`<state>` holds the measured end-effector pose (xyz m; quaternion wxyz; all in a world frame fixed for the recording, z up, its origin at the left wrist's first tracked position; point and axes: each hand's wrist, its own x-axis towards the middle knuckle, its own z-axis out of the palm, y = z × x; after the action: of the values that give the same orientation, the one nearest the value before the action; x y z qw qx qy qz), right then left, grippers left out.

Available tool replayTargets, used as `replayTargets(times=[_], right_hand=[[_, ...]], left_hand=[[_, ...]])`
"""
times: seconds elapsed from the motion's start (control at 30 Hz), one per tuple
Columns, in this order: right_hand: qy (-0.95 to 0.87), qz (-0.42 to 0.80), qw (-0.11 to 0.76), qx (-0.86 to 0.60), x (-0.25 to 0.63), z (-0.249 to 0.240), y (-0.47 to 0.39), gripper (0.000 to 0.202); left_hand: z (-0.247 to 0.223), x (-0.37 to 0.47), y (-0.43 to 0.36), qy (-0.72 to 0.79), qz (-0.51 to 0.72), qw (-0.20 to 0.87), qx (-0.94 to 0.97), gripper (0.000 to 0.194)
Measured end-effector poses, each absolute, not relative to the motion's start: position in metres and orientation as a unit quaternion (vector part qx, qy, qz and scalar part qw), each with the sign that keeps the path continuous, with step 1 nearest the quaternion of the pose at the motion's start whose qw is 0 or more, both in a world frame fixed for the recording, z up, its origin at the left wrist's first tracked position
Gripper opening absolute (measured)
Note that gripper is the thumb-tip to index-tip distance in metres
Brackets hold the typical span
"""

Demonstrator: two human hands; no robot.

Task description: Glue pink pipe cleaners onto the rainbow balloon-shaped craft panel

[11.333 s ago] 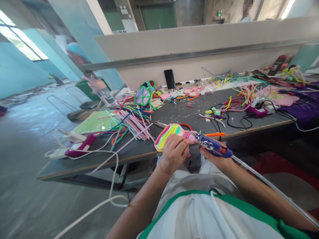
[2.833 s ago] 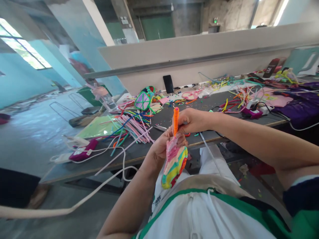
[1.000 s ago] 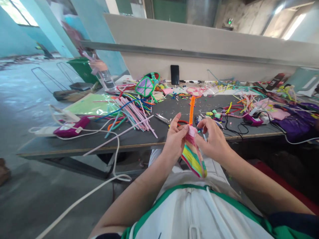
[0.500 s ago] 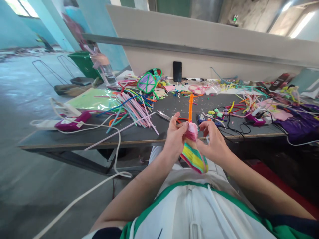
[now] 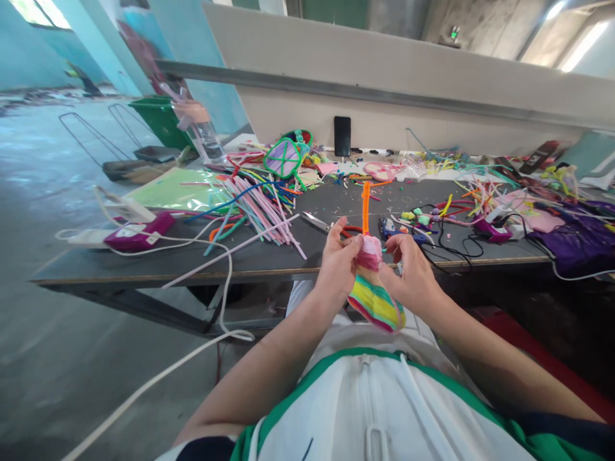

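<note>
It looks like a craft workshop inside a bare, industrial-looking building: thin multicoloured craft stems [image 5: 262, 214], orange-handled metal scissors [image 5: 316, 222] and a blue glue gun [image 5: 416, 237] litter a long dark-grey surface [image 5: 259, 262], above a grey concrete floor [image 5: 120, 358], near a turquoise-painted wall [image 5: 22, 70].

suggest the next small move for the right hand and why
Perhaps close the right hand on the pink section and press it: the left hand pinches that section just below the orange stem, while the right hand looks loosely curled beside it.

There are two hands [image 5: 336, 267] [image 5: 410, 270], one striped piece [image 5: 375, 299], one phone [image 5: 342, 136].
</note>
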<state>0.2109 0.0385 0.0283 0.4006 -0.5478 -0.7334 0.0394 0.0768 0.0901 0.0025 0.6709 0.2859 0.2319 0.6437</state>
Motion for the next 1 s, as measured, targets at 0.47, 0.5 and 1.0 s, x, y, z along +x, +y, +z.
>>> replayTargets(times=[0.47, 0.5, 1.0], right_hand=[[-0.738, 0.086, 0.459, -0.487, 0.213, 0.044, 0.048, 0.027], [-0.743, 0.071, 0.452, -0.489, 0.213, 0.047, 0.051, 0.023], [-0.786, 0.002, 0.355, -0.507, 0.223, 0.053, 0.073, 0.009]], left_hand=[[0.008, 0.077, 0.085, 0.257, 0.666, 0.629, 0.307, 0.082], [0.009, 0.077, 0.083, 0.261, 0.667, 0.626, 0.310, 0.081], [0.003, 0.078, 0.085, 0.276, 0.660, 0.613, 0.335, 0.080]])
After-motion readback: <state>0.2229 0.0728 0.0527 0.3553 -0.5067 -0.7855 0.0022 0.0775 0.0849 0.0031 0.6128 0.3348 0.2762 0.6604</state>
